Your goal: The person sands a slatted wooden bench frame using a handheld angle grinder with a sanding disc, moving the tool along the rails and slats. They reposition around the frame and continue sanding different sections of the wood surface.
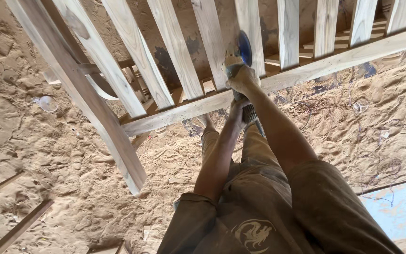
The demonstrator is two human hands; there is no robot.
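I hold an angle grinder (238, 70) with a blue disc (245, 47) against a slat of a pale wooden slatted frame (179, 110). My right hand (241, 77) grips the tool's front near the disc. My left hand (238, 110) grips the rear of the tool's body, just below the frame's long rail. Both arms reach forward over my brown trousers. The disc sits between two upright slats, close to the rail.
Sawdust covers the ground (71, 155) all around. A thick frame leg (95, 113) slants down at the left. Loose wooden strips (19, 228) lie at the lower left. Tangled wire (358, 103) lies at the right, and a blue sheet (400, 207) at the lower right.
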